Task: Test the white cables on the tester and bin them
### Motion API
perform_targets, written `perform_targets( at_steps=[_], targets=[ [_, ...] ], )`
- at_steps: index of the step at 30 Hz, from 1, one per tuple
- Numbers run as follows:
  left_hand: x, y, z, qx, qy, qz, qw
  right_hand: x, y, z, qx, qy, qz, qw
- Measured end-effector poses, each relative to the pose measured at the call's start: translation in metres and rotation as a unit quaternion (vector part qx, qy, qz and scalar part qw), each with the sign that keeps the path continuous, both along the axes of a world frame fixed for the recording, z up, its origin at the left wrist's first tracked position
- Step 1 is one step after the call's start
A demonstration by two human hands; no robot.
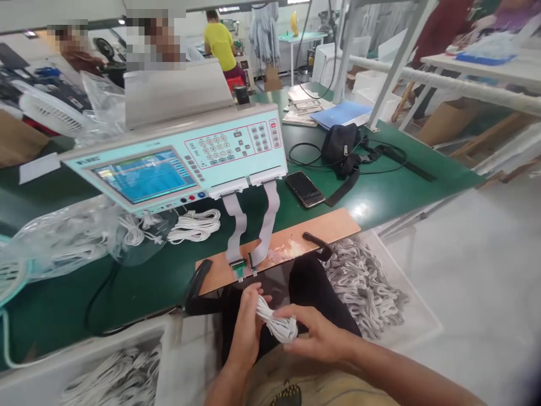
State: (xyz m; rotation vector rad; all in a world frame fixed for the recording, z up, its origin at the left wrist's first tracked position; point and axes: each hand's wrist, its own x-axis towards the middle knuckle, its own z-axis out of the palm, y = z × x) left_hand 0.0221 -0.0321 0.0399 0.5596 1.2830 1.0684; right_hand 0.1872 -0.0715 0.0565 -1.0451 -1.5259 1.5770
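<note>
A coiled white cable [278, 322] is held between my two hands, above my lap. My left hand [250, 316] grips its upper left end, with the fingers closed round it. On the lower right end of the bundle, my right hand [310, 332] pinches the loops between thumb and fingers. Just beyond my left hand, small connectors [242, 269] sit at the ends of two grey ribbon cables [267, 225] on a copper-coloured board [296, 242]. The ribbons run up to a light-blue tester [236, 149] with a screen and keypad.
White bins of cable bundles stand at lower left [167, 361] and right [422, 316]. On the green table lie a phone [305, 189], a black pouch [341, 148], a cable bundle [194, 226] and plastic bags [76, 237]. Black clamp handles [198, 287] flank the board. Other people are behind.
</note>
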Motion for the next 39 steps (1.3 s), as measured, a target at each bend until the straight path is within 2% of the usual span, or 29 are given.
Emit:
perform_targets(
  at_steps=[2, 4, 7, 9, 12, 14, 16, 19, 22, 26, 29, 31, 32, 34, 36, 38, 39],
  targets=[
    [-0.010, -0.007, -0.003, 0.095, 0.171, -0.011, 0.981, -0.006, 0.002, -0.004, 0.015, -0.033, -0.022, 0.999],
    [-0.017, -0.015, -0.004, 0.152, 0.255, -0.082, 0.951, -0.013, 0.003, -0.010, 0.039, -0.069, -0.045, 0.996],
    [-0.022, -0.023, -0.005, 0.151, 0.264, -0.205, 0.930, -0.024, 0.003, -0.015, 0.063, -0.112, -0.047, 0.991],
    [-0.024, -0.024, -0.005, 0.143, 0.267, -0.218, 0.928, -0.028, 0.004, -0.016, 0.067, -0.126, -0.034, 0.989],
    [-0.029, -0.019, -0.008, 0.104, 0.214, -0.219, 0.946, -0.028, 0.005, -0.016, 0.038, -0.123, -0.030, 0.991],
    [-0.032, -0.016, -0.011, 0.067, 0.150, -0.197, 0.966, -0.025, 0.007, -0.016, 0.007, -0.100, -0.041, 0.994],
    [-0.033, -0.014, -0.015, 0.056, 0.092, -0.141, 0.984, -0.023, 0.010, -0.014, 0.019, -0.084, -0.051, 0.995],
    [-0.027, -0.015, -0.021, 0.074, 0.016, -0.043, 0.996, -0.025, 0.013, -0.012, 0.095, -0.087, -0.044, 0.991],
    [-0.018, -0.014, -0.022, 0.057, -0.051, 0.018, 0.997, -0.034, 0.015, -0.013, 0.171, -0.118, 0.015, 0.978],
    [-0.013, -0.008, -0.019, -0.005, -0.120, 0.056, 0.991, -0.044, 0.024, -0.017, 0.287, -0.226, 0.100, 0.926],
    [-0.011, -0.004, -0.017, -0.037, -0.128, 0.056, 0.990, -0.046, 0.034, -0.020, 0.333, -0.281, 0.143, 0.889],
    [-0.010, -0.002, -0.017, -0.050, -0.113, 0.051, 0.991, -0.046, 0.040, -0.020, 0.344, -0.279, 0.154, 0.883],
    [-0.009, -0.002, -0.018, -0.052, -0.108, 0.052, 0.991, -0.046, 0.042, -0.020, 0.342, -0.261, 0.151, 0.890],
    [-0.009, -0.001, -0.019, -0.038, -0.096, 0.052, 0.993, -0.046, 0.048, -0.020, 0.310, -0.207, 0.106, 0.922],
    [-0.010, 0.002, -0.021, 0.013, -0.054, 0.044, 0.997, -0.047, 0.054, -0.022, 0.237, -0.144, 0.001, 0.961],
    [-0.014, 0.005, -0.026, 0.074, 0.023, 0.028, 0.997, -0.049, 0.060, -0.026, 0.149, -0.088, -0.104, 0.979],
    [-0.016, 0.007, -0.028, 0.095, 0.061, 0.019, 0.993, -0.050, 0.063, -0.029, 0.109, -0.063, -0.134, 0.983]
  ],
)
